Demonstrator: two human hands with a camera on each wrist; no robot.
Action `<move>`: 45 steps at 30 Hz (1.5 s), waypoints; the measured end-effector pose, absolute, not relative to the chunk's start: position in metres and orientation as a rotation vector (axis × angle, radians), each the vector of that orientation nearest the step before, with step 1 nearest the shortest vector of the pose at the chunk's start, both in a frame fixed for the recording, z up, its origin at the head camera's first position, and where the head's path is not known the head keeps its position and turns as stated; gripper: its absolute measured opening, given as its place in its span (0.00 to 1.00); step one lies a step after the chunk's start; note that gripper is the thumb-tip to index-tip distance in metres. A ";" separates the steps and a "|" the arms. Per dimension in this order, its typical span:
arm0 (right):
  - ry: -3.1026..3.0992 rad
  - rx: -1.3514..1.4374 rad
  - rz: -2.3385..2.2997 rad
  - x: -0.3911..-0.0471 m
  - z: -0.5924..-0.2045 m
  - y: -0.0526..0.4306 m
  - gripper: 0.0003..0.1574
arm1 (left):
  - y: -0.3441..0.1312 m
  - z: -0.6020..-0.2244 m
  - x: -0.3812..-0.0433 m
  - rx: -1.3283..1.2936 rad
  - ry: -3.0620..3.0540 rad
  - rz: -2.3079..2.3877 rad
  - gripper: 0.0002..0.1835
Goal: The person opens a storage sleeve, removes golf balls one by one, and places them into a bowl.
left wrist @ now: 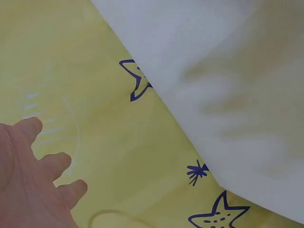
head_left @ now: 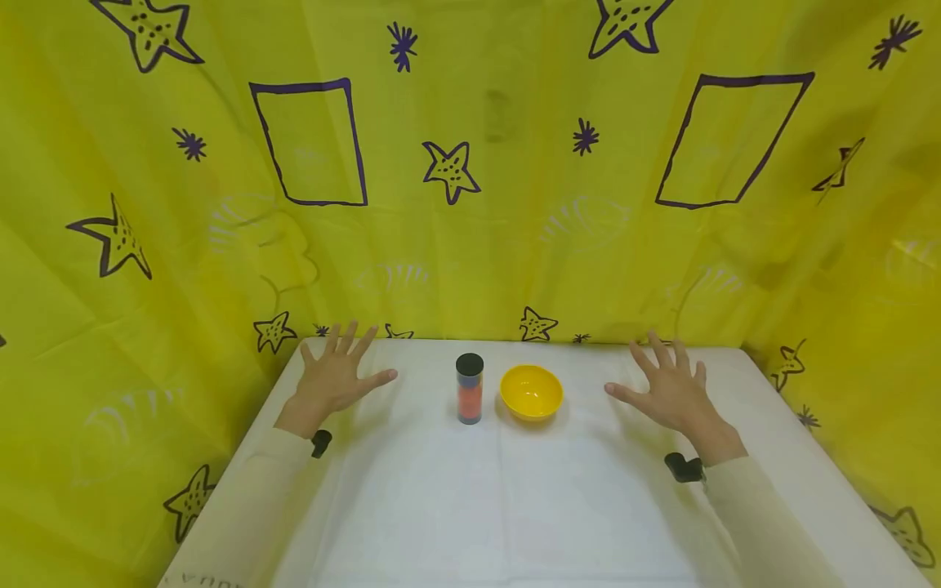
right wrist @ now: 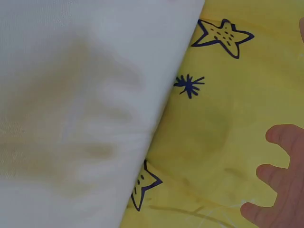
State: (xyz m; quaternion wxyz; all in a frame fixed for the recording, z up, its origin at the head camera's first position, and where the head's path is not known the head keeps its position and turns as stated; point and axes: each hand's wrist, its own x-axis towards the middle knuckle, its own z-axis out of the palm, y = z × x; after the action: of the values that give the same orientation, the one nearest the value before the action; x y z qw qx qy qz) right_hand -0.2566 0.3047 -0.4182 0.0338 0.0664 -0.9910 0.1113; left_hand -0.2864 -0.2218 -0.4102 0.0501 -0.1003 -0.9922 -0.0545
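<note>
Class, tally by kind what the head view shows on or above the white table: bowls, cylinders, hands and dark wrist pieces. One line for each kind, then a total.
Bowls: 1 (yellow bowl)
Cylinders: 1 (dark-topped cylinder)
Hands: 2 (left hand, right hand)
Dark wrist pieces: 2 (left wrist piece, right wrist piece)
Total: 6

There stands the clear cylinder (head_left: 470,398), bolt upright, black-capped, reddish-orange low down with a bluish band above; just to its right sits the glossy yellow bowl (head_left: 531,394), mouth up; close but apart, both on the white table (head_left: 426,506).
</note>
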 end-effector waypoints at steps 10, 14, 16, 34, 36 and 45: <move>-2.963 0.255 0.462 -0.245 -0.417 0.291 0.60 | -0.208 -0.416 -0.271 -0.310 -2.975 -0.352 0.50; -2.929 0.305 0.574 -0.242 -0.418 0.284 0.60 | -0.199 -0.424 -0.265 -0.307 -2.954 -0.433 0.50; -2.927 0.324 0.635 -0.240 -0.419 0.280 0.59 | -0.194 -0.430 -0.262 -0.317 -2.937 -0.491 0.50; -2.738 0.501 1.002 -0.231 -0.441 0.237 0.39 | -0.132 -0.460 -0.265 -0.373 -2.834 -1.171 0.43; -2.724 0.517 1.012 -0.231 -0.443 0.234 0.37 | -0.126 -0.465 -0.265 -0.392 -2.825 -1.202 0.42; -2.716 0.536 1.018 -0.231 -0.446 0.232 0.33 | -0.105 -0.475 -0.267 -0.510 -2.737 -1.466 0.35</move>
State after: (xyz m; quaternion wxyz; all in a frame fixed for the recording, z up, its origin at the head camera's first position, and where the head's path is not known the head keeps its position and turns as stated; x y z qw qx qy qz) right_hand -0.2310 0.2322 -0.4461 0.0960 0.1810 -0.9166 0.3434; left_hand -0.2667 -0.1051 -0.4749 -0.0025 -0.1622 -0.8698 -0.4660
